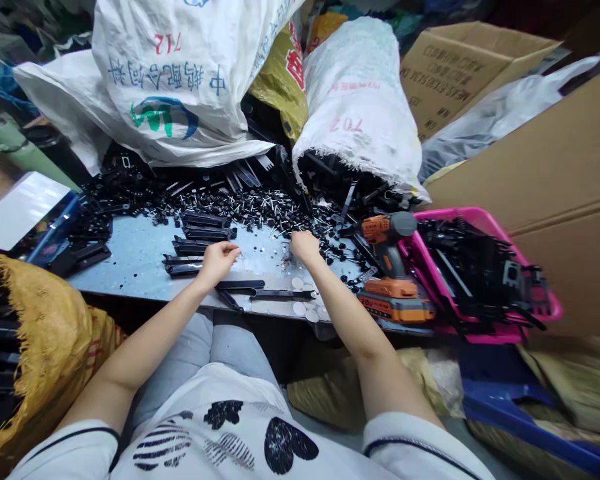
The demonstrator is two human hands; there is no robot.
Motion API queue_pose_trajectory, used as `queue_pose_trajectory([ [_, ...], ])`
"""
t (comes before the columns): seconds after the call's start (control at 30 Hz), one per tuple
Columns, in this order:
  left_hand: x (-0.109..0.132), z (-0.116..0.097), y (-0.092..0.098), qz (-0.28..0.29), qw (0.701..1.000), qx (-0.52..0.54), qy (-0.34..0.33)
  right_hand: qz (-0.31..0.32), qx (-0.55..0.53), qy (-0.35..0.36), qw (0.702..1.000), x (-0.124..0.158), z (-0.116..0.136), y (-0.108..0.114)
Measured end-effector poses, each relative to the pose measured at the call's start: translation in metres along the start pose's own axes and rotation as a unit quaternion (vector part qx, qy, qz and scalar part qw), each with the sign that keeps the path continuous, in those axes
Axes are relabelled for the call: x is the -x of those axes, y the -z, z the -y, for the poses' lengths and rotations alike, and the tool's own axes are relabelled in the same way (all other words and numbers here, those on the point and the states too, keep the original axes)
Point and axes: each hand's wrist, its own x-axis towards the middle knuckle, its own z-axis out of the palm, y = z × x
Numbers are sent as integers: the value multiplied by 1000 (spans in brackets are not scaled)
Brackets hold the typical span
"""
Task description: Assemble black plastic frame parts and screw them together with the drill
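My left hand (219,263) is over the light blue tabletop (145,243), its thumb and fingertips pinched together; anything between them is too small to make out. Just left of it lies a row of long black plastic parts (196,247). My right hand (304,246) is curled at the near edge of a pile of small screws and black pieces (267,212); its fingertips are hidden from me. Between me and both hands, a few black strips (283,294) rest along the table's front edge.
An orange cordless drill (393,267) stands to the right, beside a pink basket (487,220) of black parts. White woven sacks (180,80) and another sack (355,100) back the pile. A yellow sack (65,333) is at left; cardboard (540,167) rises at right.
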Motion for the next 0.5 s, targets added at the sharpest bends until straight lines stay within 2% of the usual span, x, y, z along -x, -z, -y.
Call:
queue_pose_trajectory([
  [0.07,29,15,20,-21,977,182,106,3,-4,21,1000,-1,6,-2],
  [0.13,52,28,31,-38,919,340,197,-6,-14,49,999,5,9,-2],
  [0.17,61,32,33,-43,896,381,224,-15,-32,66,997,10,11,-2],
  [0.23,73,37,33,-52,872,415,254,-38,-101,101,989,22,12,0],
  [0.37,78,39,32,-83,875,411,243,-73,-251,163,951,53,13,6],
  [0.5,74,38,32,-93,901,373,199,-50,-290,221,930,83,18,16],
])
